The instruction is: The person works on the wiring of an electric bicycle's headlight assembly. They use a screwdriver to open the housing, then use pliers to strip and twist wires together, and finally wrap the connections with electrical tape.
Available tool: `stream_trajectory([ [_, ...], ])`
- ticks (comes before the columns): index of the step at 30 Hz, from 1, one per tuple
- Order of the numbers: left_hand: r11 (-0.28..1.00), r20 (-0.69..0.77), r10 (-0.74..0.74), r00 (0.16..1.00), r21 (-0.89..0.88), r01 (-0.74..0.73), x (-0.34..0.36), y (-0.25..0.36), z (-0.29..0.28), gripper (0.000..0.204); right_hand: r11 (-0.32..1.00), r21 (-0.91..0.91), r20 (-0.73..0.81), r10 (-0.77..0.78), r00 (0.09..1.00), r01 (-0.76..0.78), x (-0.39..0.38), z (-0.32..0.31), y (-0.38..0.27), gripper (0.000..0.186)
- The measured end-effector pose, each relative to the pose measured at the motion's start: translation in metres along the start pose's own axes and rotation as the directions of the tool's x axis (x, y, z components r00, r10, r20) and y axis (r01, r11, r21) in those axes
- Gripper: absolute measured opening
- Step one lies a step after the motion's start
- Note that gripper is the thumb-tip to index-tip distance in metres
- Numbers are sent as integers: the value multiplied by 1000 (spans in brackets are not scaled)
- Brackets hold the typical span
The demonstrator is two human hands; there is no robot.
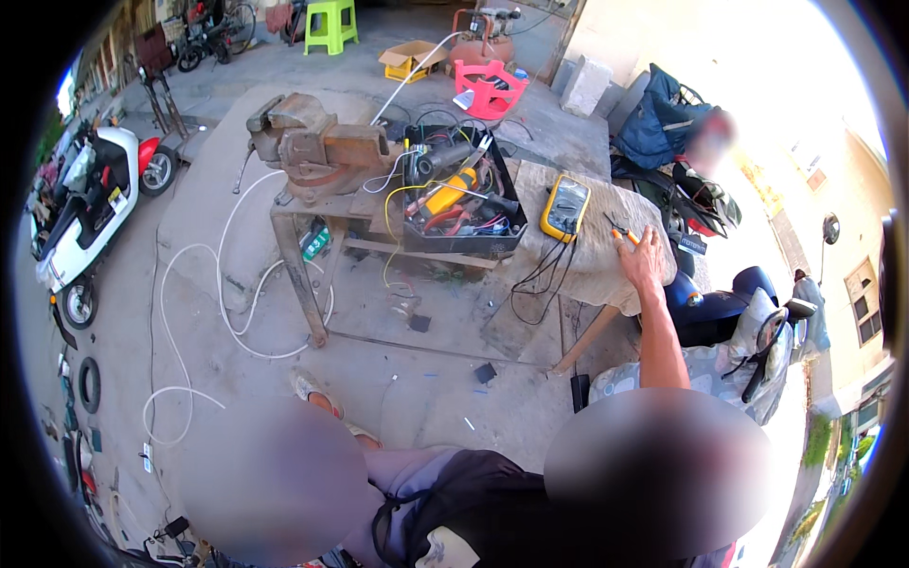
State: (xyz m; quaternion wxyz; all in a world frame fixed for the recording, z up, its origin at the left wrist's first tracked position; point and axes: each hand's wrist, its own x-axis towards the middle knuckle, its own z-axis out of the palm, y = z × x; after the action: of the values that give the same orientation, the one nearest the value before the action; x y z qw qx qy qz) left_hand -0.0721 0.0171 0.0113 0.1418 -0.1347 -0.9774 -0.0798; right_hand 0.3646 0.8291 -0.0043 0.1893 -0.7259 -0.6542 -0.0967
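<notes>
Head view: 1 pair of orange-handled pliers lies right of the yellow multimeter on the cloth-covered bench. The right hand meets its handles, fingers partly spread; whether they grip cannot be told. The left hand is out of view. Black leads dangling below the multimeter could snag, dragging it off. Left of it sits a toolbox.

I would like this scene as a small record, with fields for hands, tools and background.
Right hand: over the bench, at the orange-handled pliers; whether it grips them is unclear
Left hand: not visible
Multimeter: yellow, on the bench, left of the pliers
Tool box: black, open, full of mixed tools
Vise: brown, at the bench's left end
Background: green stool, white scooter
</notes>
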Motion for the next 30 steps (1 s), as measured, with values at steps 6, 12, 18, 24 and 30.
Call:
stream_trajectory([
  [6,838,-61,-181,982,-533,121,-10,-39,47,8,949,22,266,-310,913,316,86,89,42,69],
  [12,833,-9,-285,958,-497,243,3,-6,13,12,886,410,235,-330,914,214,46,78,4,57],
  [18,820,-42,-243,969,-543,182,-13,-18,7,16,737,675,274,-278,921,22,-2,37,-80,46],
  [24,829,-69,-200,977,-544,132,-6,-15,9,13,551,820,330,-237,914,-154,23,26,-86,37],
  [30,649,101,-414,905,-664,371,-27,-24,23,11,230,937,324,-284,903,-264,0,29,-130,22],
])
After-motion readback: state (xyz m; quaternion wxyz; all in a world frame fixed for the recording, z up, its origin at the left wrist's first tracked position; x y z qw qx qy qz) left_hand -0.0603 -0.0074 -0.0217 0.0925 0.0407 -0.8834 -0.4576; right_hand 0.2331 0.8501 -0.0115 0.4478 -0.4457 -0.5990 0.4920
